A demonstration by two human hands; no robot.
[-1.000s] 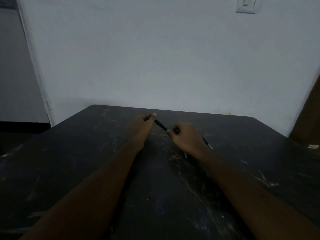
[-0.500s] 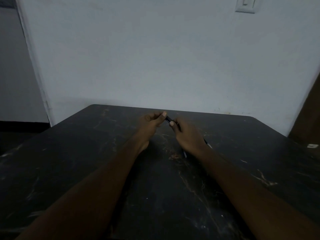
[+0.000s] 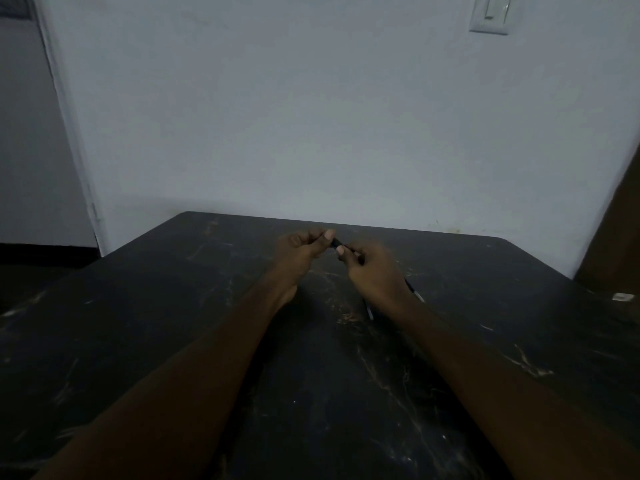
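Left hand (image 3: 300, 252): thumb and forefinger pinch the end of the dark pen (image 3: 335, 242), likely bracing it.
Right hand (image 3: 373, 271): pinches the same pen close by, for leverage.

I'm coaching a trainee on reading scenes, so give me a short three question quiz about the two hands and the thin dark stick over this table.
1. True or false: the left hand and the right hand both hold the thin dark stick.
2. The table top is: A white, B dark with pale veins, C red.
3. What is mounted high on the wall, to the right?
Key: 1 true; 2 B; 3 a light switch.
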